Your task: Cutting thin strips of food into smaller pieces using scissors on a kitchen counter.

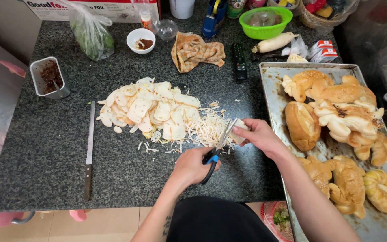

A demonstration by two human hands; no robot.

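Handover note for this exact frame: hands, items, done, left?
Left hand grips the scissors, blades at a white slice pinched in the right hand.
Slice pile sits mid-counter, cut strips just right of it.
Knife lies unused at left; tray of buns at right.
Done: a small heap of strips.
Left: most slices still whole.
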